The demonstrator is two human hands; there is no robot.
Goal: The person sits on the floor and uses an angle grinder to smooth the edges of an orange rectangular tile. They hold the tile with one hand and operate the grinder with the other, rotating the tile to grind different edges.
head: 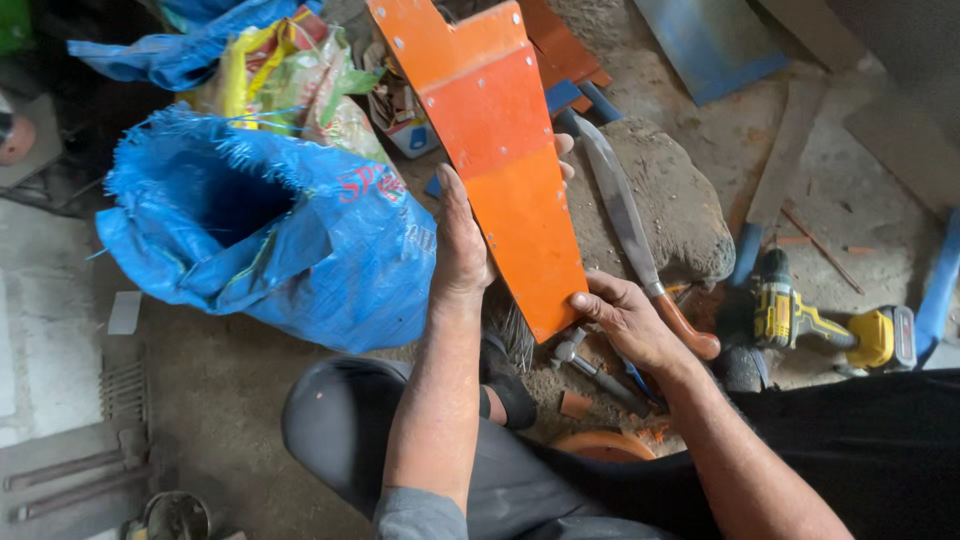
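Blue woven sack [265,230] far left, mouth open, lying on dirt floor. Just right of it, left hand [460,245] pressed along left edge of orange sheet-metal piece [505,150], fingers wrapped behind it, fingertips showing at right edge. Orange piece held up, tapering toward lower end. Right hand [630,320] pinches that lower tip, thumb on top. Long knife [630,220] with wooden handle rests on rock [680,200] behind. Yellow cordless drill [820,320] lies far right on ground.
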